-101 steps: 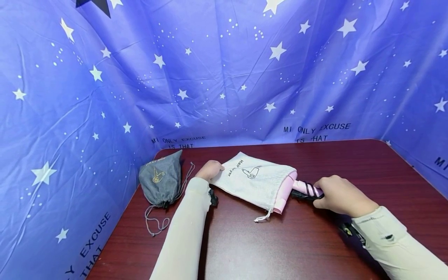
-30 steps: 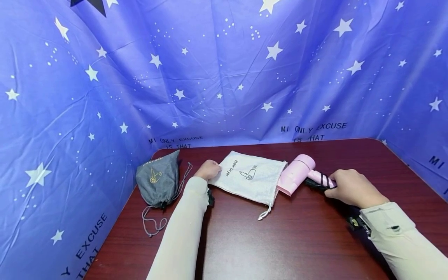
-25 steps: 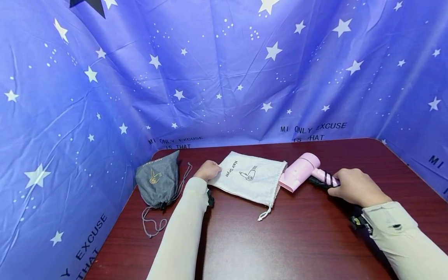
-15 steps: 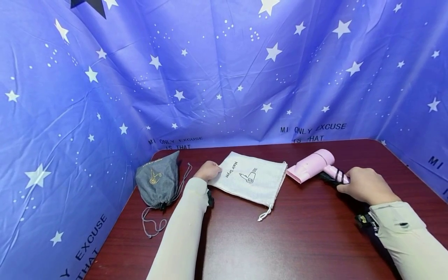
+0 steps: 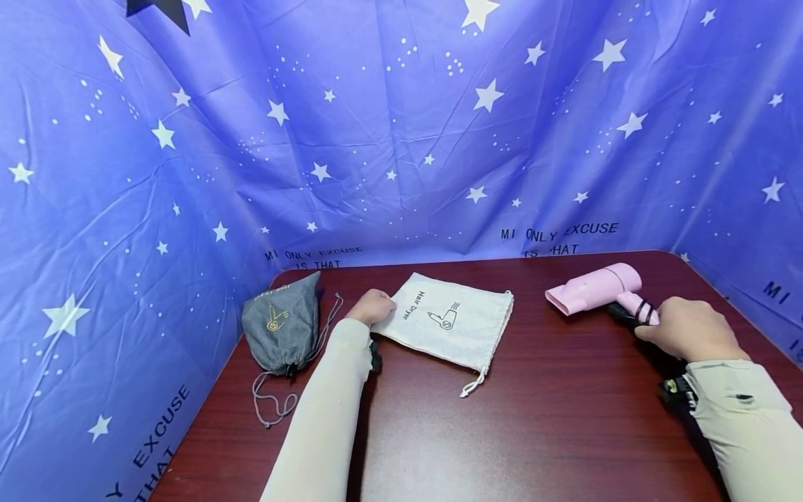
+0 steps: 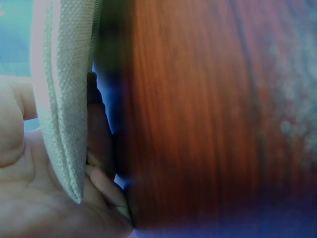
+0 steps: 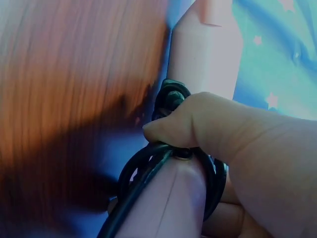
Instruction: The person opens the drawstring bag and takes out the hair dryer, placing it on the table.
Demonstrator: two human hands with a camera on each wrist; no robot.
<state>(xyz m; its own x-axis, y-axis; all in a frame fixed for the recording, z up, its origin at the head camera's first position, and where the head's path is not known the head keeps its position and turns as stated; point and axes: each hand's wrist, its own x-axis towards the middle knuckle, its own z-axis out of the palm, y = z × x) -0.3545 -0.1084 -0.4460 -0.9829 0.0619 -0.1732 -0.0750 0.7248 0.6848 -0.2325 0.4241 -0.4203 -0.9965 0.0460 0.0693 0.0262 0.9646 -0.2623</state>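
A pink hair dryer [image 5: 592, 289] with black cord wound round its handle is in my right hand [image 5: 693, 329], at the right of the table. The right wrist view shows the thumb across the cord [image 7: 143, 173] and the fingers round the handle. My left hand [image 5: 371, 307] pinches the closed-end corner of a white cloth drawstring bag [image 5: 452, 321] printed "Hair Dryer". In the left wrist view the bag's edge [image 6: 64, 109] lies between thumb and fingers. The bag lies flat, its mouth with a white cord towards the dryer, a gap between them.
A grey drawstring pouch [image 5: 282, 324] with a gold hair-dryer print sits at the table's left, its cords trailing. The dark red wooden table [image 5: 452, 446] is bordered behind and at the sides by a blue star-printed curtain [image 5: 389, 125].
My right hand has drawn the hair dryer out of the white bag and carried it rightwards, away from the mouth. The bag has flattened; my left hand keeps its corner almost in place.
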